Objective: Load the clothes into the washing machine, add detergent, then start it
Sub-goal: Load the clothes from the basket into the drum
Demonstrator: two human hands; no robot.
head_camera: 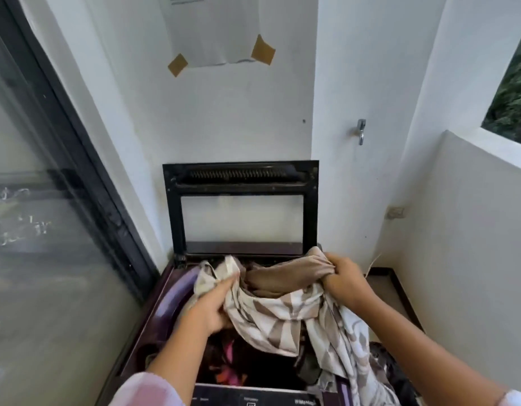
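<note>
A dark purple top-loading washing machine [168, 303] stands below me with its glass lid [241, 206] raised against the wall. Over the drum opening I hold a beige and white patterned cloth [282, 315]. My left hand [212, 306] grips its left part, my right hand [345, 278] grips a bunched brown fold at the right. Part of the cloth hangs down over the machine's right front edge. Dark clothes with pink and orange patches [230, 364] lie inside the drum. The control panel [253, 398] shows at the bottom edge.
A sliding glass door [48, 230] runs along the left. A white wall with a taped paper [215, 30] is behind the machine. A tap [361, 131] sticks out at the right, and a low white wall [473, 230] closes the right side. Dark clothing [394, 367] lies right of the machine.
</note>
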